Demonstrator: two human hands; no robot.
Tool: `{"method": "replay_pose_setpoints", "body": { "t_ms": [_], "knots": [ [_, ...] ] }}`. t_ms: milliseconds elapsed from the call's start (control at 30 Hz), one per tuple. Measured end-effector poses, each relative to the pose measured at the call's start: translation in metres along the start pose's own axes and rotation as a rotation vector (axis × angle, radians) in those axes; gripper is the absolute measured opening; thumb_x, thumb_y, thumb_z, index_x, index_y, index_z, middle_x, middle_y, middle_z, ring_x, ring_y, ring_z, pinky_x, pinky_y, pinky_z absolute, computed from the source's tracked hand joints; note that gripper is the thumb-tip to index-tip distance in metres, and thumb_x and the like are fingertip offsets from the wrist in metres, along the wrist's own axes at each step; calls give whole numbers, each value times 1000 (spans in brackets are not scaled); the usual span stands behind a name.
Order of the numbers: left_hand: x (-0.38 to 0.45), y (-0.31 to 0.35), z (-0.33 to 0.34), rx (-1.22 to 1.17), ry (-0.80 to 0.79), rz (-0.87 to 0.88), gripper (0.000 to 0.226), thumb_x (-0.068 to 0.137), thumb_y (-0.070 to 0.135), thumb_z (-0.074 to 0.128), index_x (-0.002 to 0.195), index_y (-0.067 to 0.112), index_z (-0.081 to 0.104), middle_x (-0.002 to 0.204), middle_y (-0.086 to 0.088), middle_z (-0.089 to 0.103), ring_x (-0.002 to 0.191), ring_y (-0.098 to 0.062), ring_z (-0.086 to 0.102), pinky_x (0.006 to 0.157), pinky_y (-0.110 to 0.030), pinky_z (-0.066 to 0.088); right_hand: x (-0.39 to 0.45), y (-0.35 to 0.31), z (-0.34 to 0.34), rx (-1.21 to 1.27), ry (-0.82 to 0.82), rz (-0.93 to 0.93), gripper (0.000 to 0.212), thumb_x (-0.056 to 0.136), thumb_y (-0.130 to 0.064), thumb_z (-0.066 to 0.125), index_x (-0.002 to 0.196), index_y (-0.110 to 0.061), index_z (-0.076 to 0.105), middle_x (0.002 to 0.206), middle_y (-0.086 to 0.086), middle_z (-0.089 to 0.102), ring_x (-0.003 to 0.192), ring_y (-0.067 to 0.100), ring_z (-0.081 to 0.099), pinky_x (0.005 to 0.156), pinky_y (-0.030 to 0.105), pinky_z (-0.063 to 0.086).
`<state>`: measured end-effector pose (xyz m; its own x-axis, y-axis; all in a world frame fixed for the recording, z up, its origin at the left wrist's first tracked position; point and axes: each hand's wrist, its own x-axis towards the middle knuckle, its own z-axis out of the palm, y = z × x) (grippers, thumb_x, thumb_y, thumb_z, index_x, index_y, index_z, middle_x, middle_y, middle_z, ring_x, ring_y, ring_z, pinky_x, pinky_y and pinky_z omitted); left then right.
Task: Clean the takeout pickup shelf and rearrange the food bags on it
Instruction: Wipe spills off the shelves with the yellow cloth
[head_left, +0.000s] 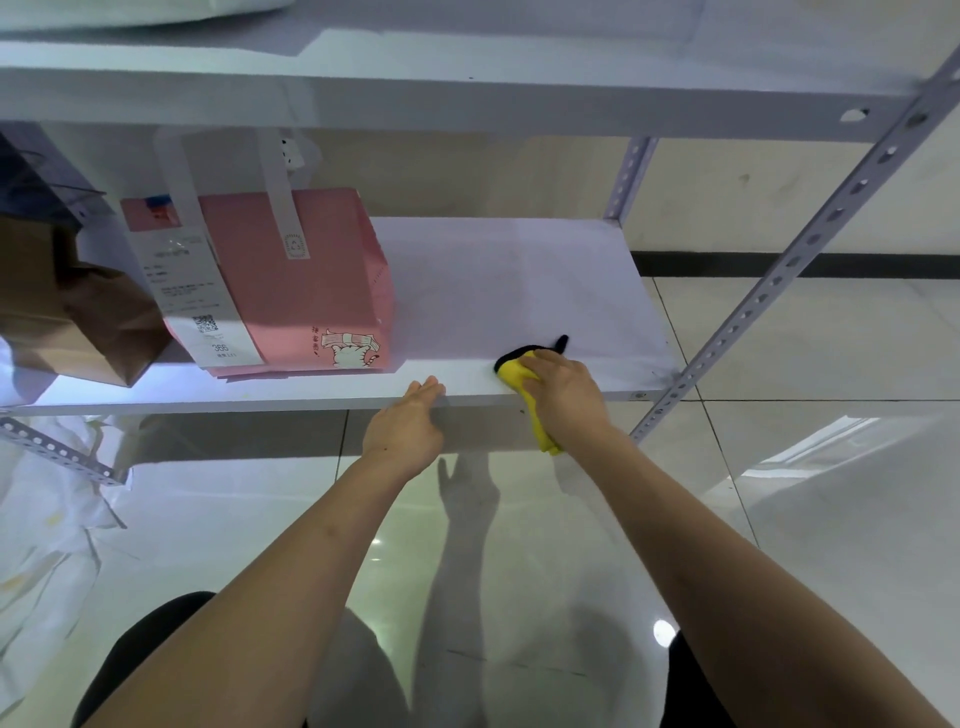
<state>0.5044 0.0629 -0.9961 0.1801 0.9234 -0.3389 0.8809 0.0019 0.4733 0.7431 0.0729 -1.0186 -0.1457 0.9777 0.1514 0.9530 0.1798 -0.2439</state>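
A white shelf board (509, 291) runs across the middle of the view. My right hand (563, 397) presses a yellow and black cloth (514, 371) onto the board's front edge, right of centre. My left hand (405, 428) rests flat on the front lip of the board with its fingers together and holds nothing. A pink food bag (311, 280) with white handles and a printed receipt stands on the left half of the board. A brown paper bag (67, 317) stands further left, partly cut off by the frame.
An upper shelf (467, 98) hangs close above the bags. Perforated metal posts (810, 244) stand at the right corners. A white plastic bag (52, 519) lies low on the left. Glossy floor tiles (831, 467) spread below and to the right.
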Motion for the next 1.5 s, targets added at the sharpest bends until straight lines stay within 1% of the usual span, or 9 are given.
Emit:
{"method": "replay_pose_setpoints", "body": {
  "t_ms": [67,200,433,567,867,1000,1133,1367,1500],
  "knots": [
    [0,-1,1,-12,-6,7,88,78,-5,41,158,32,35,170,13,18,153,-16,31,115,-41,39,5,11,2,-39,25,76,37,102,-19,58,138,-16,64,148,5,57,138,28,49,116,38,36],
    [-1,2,-3,-1,-14,9,85,80,-4,41,157,33,36,170,12,18,149,-18,37,111,-39,43,20,-12,1,-76,-107,201,43,98,-16,52,140,-25,57,150,0,47,127,29,47,93,31,35],
    [-2,3,-2,77,23,14,82,85,-2,42,157,36,33,170,15,16,153,-12,30,116,-41,36,7,-68,31,-36,-47,35,41,100,-23,61,141,-24,60,155,0,45,143,25,36,116,37,30],
    [-4,6,-4,107,20,-5,83,85,0,44,158,38,31,170,17,15,154,-7,23,121,-47,28,-2,-47,19,-119,-113,-49,54,85,-11,71,136,-27,63,151,-4,44,130,31,45,102,36,39],
    [-6,10,-4,118,2,-41,84,85,1,45,159,39,28,169,20,13,155,-4,17,125,-50,14,-35,33,-21,-152,-87,247,76,67,-6,89,136,-26,64,146,-2,50,112,37,53,91,35,41],
    [-5,12,-3,128,-2,-34,84,84,-1,45,157,39,31,170,18,14,155,-7,19,125,-51,16,-43,54,-28,-257,-79,348,48,94,-19,69,141,-22,60,151,1,49,135,32,46,108,42,35],
    [-3,12,-1,133,6,-4,81,81,-1,47,155,32,35,169,11,20,150,-15,34,120,-47,29,-38,45,-28,-277,-195,348,58,76,-8,81,128,-28,61,134,-7,55,113,30,50,79,32,28],
    [-4,7,-3,202,-6,78,76,80,-1,48,152,22,36,161,1,32,139,-25,47,107,-40,41,-18,-25,-25,-331,-279,180,54,85,-20,77,136,-26,60,148,-4,44,129,25,43,98,38,38],
    [-5,8,-6,197,-19,92,75,82,-2,49,153,20,37,165,2,28,142,-25,42,111,-42,37,-10,-58,-11,-161,-222,226,41,94,-11,59,133,-22,59,139,-1,50,102,29,45,86,33,33]
  ]
}}
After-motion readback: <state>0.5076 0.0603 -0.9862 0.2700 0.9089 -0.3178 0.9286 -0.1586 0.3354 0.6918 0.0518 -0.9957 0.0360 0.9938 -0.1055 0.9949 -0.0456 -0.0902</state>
